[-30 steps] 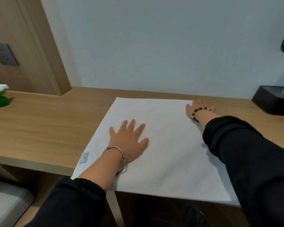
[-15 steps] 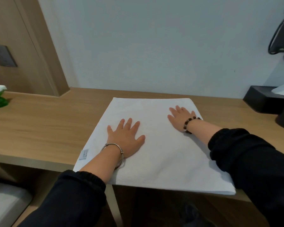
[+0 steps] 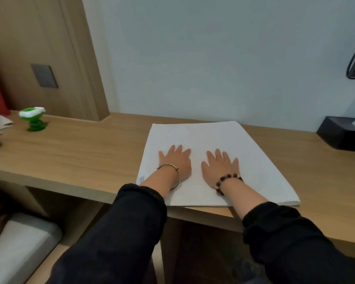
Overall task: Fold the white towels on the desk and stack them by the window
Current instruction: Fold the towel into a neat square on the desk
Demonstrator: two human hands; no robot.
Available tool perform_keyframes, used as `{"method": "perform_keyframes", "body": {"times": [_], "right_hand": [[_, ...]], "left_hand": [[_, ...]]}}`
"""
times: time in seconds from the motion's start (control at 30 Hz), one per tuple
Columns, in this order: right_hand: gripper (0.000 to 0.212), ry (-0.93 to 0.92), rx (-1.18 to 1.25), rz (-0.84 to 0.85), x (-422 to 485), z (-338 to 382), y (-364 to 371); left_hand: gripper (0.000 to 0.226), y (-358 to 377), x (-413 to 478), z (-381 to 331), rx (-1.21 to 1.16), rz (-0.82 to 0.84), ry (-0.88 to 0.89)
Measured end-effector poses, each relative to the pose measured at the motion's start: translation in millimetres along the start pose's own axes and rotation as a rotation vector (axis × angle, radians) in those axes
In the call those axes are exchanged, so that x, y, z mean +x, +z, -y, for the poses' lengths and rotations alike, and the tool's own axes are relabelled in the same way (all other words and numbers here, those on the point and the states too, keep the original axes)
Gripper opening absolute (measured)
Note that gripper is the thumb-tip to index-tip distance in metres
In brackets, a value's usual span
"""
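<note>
- Two black sleeves (image 3: 131, 222) come up from the bottom, one on each arm.
- Below the towel and off to its left, under the desk, sits a grey cushion (image 3: 14, 249).
- The white towel (image 3: 197, 136) lies flat on the wooden desk (image 3: 80, 148). Its near edge reaches the front edge of the desk.
- A small tag (image 3: 140, 179) shows at the towel's near left corner.
- The left hand (image 3: 175, 162) lies flat on the towel, palm down. Its fingers (image 3: 179, 149) are straight and a bit spread. They hold nothing.
- The right hand (image 3: 220, 168) lies flat on the towel just beside the left one, not touching it. Its fingers (image 3: 217, 153) are straight too and grab nothing.
- Both hands rest on the near half of the towel. The fingertips point at its far edge.
- A silver bangle (image 3: 172, 171) is on the left wrist. A bead bracelet (image 3: 226, 179) is on the right wrist.
- The far half of the towel is bare and smooth. Its far edge lies close to the wall.
- Far left of the towel, a green and white toy (image 3: 33, 118) stands on the desk.
- Right of the towel sits a black box (image 3: 340, 134), well apart from it.
- Behind the towel is a plain pale wall (image 3: 213, 58).
- Left of the towel and farther back stands a wood panel (image 3: 29, 48) with a grey switch plate (image 3: 44, 75) on it.
</note>
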State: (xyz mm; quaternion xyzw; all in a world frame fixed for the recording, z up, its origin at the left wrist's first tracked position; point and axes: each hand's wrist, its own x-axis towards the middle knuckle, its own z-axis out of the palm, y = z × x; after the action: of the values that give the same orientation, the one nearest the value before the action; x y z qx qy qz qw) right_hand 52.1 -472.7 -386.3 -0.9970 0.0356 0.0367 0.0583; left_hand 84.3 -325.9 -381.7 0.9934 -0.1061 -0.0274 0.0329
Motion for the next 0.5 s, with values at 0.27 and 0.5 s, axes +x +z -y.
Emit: {"method": "perform_keyframes", "body": {"times": [0.27, 0.5], "right_hand": [[0.057, 0.018, -0.011, 0.024, -1.7, 2.8, -4.9], [0.046, -0.377, 0.173, -0.007, -45.8, 49.5, -5.6]], "left_hand": [[0.052, -4.0, -54.3, 116.7, -0.048, 0.037, -0.014], [0.05, 6.7, -119.0, 156.0, -0.175, -0.115, 0.002]]}}
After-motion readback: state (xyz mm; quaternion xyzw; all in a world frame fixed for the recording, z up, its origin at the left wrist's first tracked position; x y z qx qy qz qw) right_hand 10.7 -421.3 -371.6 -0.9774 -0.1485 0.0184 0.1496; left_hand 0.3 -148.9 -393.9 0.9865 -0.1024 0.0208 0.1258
